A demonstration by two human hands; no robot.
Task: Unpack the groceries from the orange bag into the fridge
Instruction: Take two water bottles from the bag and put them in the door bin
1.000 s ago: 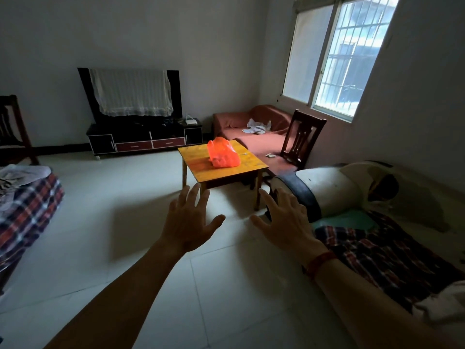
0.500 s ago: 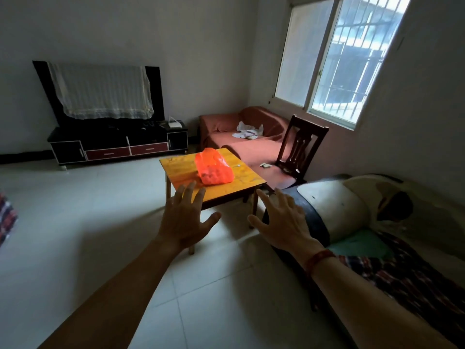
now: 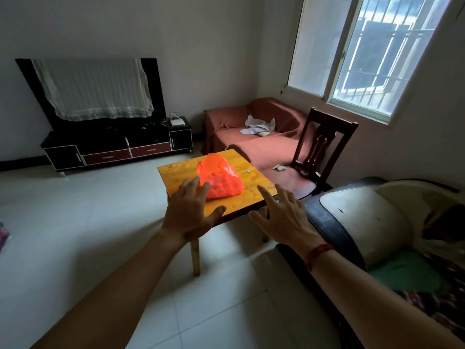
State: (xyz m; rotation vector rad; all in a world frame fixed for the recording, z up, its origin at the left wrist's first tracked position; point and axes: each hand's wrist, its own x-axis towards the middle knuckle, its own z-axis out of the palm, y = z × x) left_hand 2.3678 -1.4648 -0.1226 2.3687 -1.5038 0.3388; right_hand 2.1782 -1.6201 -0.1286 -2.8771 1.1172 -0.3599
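Orange bag (image 3: 221, 178): seen bulging, set near the middle of the wooden table (image 3: 176, 172).
Left hand (image 3: 188, 212): held out with fingers spread and nothing gripped. Its fingertips are seen against the bag's near side, but whether they touch it cannot be told.
Right hand (image 3: 284, 217): stretched out with fingers apart and nothing held, by the table's near right corner.
Chair (image 3: 324, 144): placed just beyond the table, beside the red-covered sofa (image 3: 251, 137).

Left hand (image 3: 189, 212): arm extended forward, bare forearm, palm down, fingers straight and spread, thumb out to the right, holding nothing. Right hand (image 3: 284, 217): arm extended forward, palm down, fingers spread, empty; red band (image 3: 317, 253) round the wrist.
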